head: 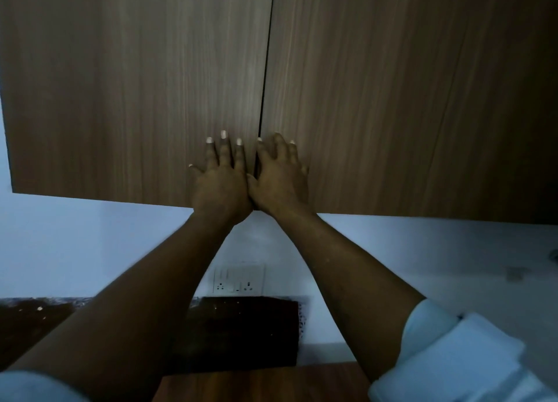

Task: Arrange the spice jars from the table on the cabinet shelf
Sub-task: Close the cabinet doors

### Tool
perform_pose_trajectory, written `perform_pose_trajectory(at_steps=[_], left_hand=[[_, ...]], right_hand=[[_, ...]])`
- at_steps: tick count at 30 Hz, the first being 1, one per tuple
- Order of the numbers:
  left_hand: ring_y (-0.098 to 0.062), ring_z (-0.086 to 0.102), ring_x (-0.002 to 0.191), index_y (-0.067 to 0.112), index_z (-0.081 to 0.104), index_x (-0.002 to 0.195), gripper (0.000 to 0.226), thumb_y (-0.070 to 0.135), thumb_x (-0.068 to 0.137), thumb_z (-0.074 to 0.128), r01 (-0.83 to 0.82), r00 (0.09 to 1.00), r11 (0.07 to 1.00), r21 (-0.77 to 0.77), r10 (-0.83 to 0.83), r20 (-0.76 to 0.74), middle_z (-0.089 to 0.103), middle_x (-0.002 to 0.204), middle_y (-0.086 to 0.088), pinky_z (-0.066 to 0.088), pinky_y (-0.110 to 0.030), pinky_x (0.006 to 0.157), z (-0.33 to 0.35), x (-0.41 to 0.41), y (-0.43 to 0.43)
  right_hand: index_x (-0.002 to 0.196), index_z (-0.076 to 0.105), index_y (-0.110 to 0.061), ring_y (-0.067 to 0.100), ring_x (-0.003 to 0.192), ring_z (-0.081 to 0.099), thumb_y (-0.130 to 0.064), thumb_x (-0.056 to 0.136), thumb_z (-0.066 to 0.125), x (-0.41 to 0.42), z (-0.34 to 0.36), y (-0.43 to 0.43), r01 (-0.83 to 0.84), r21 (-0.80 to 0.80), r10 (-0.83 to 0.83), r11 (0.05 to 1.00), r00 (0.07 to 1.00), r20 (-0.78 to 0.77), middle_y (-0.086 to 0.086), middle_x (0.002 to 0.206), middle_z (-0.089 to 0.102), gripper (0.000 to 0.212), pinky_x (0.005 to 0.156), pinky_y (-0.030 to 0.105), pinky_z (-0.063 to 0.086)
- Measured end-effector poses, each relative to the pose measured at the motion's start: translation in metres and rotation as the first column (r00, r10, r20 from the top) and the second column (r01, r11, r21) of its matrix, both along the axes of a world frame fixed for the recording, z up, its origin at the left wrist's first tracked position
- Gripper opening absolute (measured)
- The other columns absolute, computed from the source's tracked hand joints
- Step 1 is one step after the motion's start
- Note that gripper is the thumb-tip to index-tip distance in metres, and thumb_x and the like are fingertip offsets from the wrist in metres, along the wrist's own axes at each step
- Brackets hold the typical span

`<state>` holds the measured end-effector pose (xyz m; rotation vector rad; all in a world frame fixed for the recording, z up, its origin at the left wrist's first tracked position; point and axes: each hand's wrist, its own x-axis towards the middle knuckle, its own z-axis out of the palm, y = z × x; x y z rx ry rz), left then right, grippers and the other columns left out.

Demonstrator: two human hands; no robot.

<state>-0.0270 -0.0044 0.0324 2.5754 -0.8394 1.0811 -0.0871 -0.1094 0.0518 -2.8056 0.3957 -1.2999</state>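
Note:
A wall cabinet with two brown wood-grain doors fills the upper view; the left door (pixel 136 84) and the right door (pixel 407 93) meet at a thin dark seam. Both doors look shut. My left hand (pixel 222 181) lies flat on the left door's lower inner corner, fingers spread. My right hand (pixel 279 178) presses flat on the right door's lower inner corner, just across the seam. Neither hand holds anything. No spice jars are in view, and the shelf is hidden behind the doors.
Below the cabinet is a pale wall with a white switch-and-socket plate (pixel 238 279). A dark panel (pixel 241 332) stands against the wall under it. A brown wooden table surface (pixel 262 383) shows at the bottom edge.

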Motion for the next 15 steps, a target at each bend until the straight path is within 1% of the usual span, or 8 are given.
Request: perform_pose_trajectory(at_steps=[3, 5, 10, 13, 15], left_hand=[[-0.046, -0.006, 0.154, 0.011, -0.010, 0.161, 0.126, 0.078, 0.081, 0.059, -0.015, 1.000, 0.999, 0.035, 0.015, -0.014, -0.015, 0.168, -0.022, 0.034, -0.068, 0.112, 0.005, 0.011, -0.008], [-0.046, -0.007, 0.154, 0.011, -0.010, 0.162, 0.122, 0.075, 0.083, 0.059, -0.012, 1.000, 0.999, 0.053, 0.013, -0.024, -0.015, 0.167, -0.022, 0.040, -0.066, 0.109, 0.007, 0.018, -0.011], [-0.048, -0.007, 0.153, 0.010, -0.007, 0.162, 0.106, 0.066, 0.094, 0.051, -0.029, 0.999, 0.997, 0.071, 0.028, 0.015, -0.014, 0.167, -0.024, 0.048, -0.061, 0.102, 0.005, 0.030, -0.018], [-0.050, -0.004, 0.153, 0.007, -0.005, 0.162, 0.107, 0.065, 0.093, 0.055, -0.050, 0.998, 0.995, 0.087, 0.047, 0.037, -0.011, 0.167, -0.026, 0.051, -0.055, 0.097, 0.004, 0.030, -0.020], [-0.051, -0.002, 0.152, 0.007, -0.004, 0.162, 0.111, 0.066, 0.091, 0.058, -0.047, 0.999, 0.994, 0.102, 0.045, 0.022, -0.009, 0.167, -0.027, 0.051, -0.054, 0.099, 0.007, 0.028, -0.019]], right_hand=[[0.161, 0.018, -0.036, 0.038, 0.156, 0.001, -0.060, 0.094, 0.055, 0.011, -0.001, -0.009, 0.000, 0.030, 0.001, 1.000, 0.999, -0.043, 0.009, 0.171, 0.004, 0.080, 0.117, 0.064, 0.021], [0.161, 0.016, -0.037, 0.038, 0.156, 0.001, -0.059, 0.096, 0.054, 0.016, -0.003, -0.012, -0.002, 0.031, 0.004, 1.000, 0.998, -0.060, 0.010, 0.171, 0.003, 0.079, 0.116, 0.065, 0.021], [0.160, 0.023, -0.032, 0.038, 0.156, 0.001, -0.057, 0.097, 0.052, 0.025, -0.009, -0.015, 0.038, -0.001, -0.038, 0.999, 0.998, -0.040, 0.009, 0.171, 0.003, 0.074, 0.117, 0.063, 0.021], [0.160, 0.025, -0.032, 0.036, 0.156, -0.001, -0.058, 0.099, 0.048, 0.025, -0.011, -0.016, 0.051, -0.010, -0.051, 0.999, 0.998, -0.046, 0.007, 0.171, 0.000, 0.070, 0.118, 0.062, 0.021], [0.159, 0.027, -0.031, 0.036, 0.157, -0.001, -0.057, 0.100, 0.047, 0.023, -0.010, -0.016, 0.047, -0.011, -0.047, 0.999, 0.997, -0.053, 0.007, 0.171, 0.001, 0.068, 0.118, 0.062, 0.021]])
